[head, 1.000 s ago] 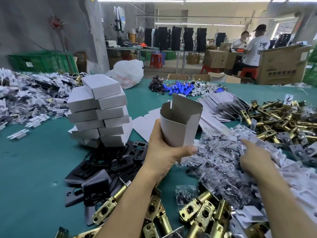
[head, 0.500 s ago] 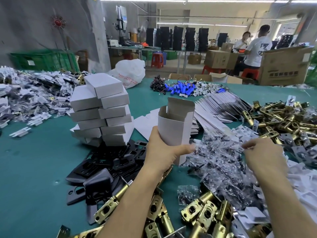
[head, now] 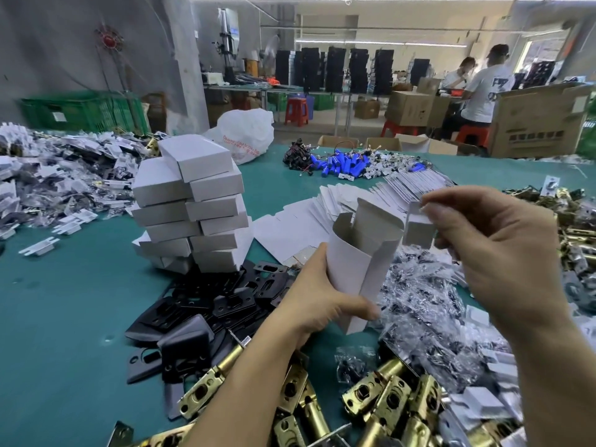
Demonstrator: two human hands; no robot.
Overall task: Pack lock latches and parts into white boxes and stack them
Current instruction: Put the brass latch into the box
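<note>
Brass latches (head: pixel 380 401) lie heaped at the near edge of the teal counter (head: pixel 64 301), with black plates (head: pixel 225 301) piled to their left and clear bags of small parts (head: pixel 425 301) to their right. Above them my view shows the left hand (head: pixel 322 304), its grip wrapped round an open white box (head: pixel 361 253) held upright, mouth up and flaps standing. I see only grey inner walls; what sits deeper I cannot tell. The right hand (head: pixel 503 253) hangs just beside the mouth, its grip pinching a small white card piece (head: pixel 419 230) between thumb and fingers. Behind the box, flat box blanks (head: pixel 296 227) fan across the counter. Left of them, closed white boxes (head: pixel 193 201) stand stacked in two leaning columns. Farther back lie blue cylinders (head: pixel 342 164) and a white plastic sack (head: pixel 245 137). Beyond the counter are a green crate (head: pixel 80 112), brown cartons (head: pixel 541 121) and two seated people (head: pixel 483 91).
</note>
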